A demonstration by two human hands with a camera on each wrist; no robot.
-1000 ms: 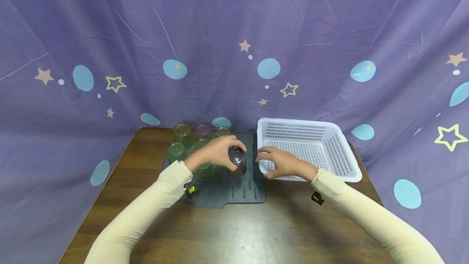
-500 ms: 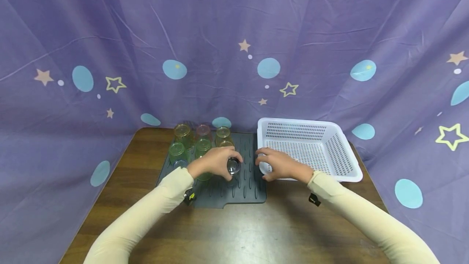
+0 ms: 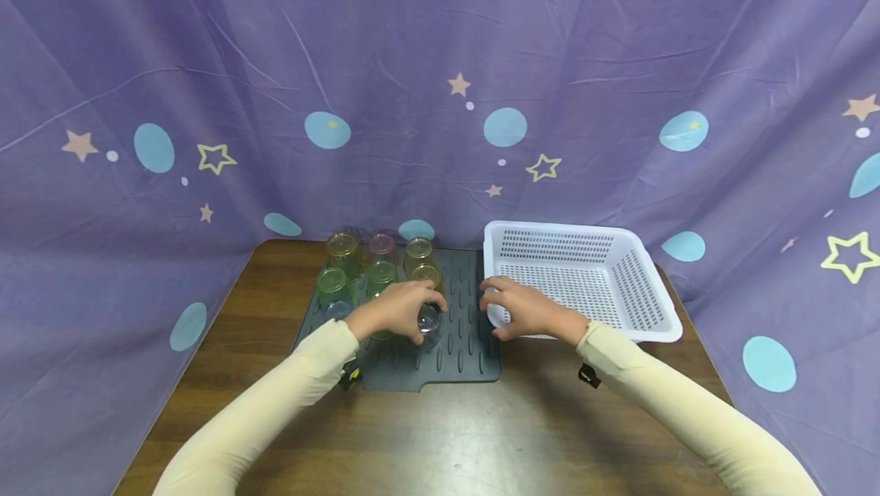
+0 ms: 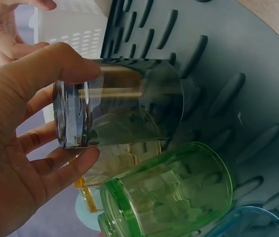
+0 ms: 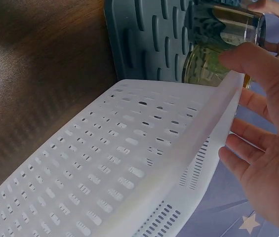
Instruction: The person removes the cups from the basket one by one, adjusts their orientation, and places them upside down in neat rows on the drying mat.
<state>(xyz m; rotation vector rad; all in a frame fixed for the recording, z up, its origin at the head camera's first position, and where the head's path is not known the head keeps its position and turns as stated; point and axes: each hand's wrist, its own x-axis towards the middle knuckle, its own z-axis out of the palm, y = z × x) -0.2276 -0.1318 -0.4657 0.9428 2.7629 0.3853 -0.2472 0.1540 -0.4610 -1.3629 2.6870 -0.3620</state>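
Note:
My left hand (image 3: 399, 309) holds an upside-down smoky clear drinking glass (image 4: 129, 98) near its thick base, thumb on one side and fingers on the other. The glass's rim faces the ridged dark drying mat (image 3: 461, 358); whether it touches is hard to tell. Beside it in the left wrist view stands a green glass (image 4: 174, 182), also inverted. At the left end of the white basket (image 3: 557, 230) hovers my right hand (image 3: 525, 309), fingers loosely bent and nothing held. In the right wrist view its thumb and fingers lie around the basket's rim without a visible grip.
Several inverted glasses stand in rows on the mat's left part, including a yellow glass (image 3: 344, 251), a pink glass (image 3: 382, 246) and a blue glass (image 3: 338, 310). The wooden table (image 3: 440, 435) stretches in front. A purple curtain (image 3: 412, 45) hangs behind.
My left hand has carried the smoky glass leftward and toward me, to the front of the right-hand row of glasses. The right hand has barely moved.

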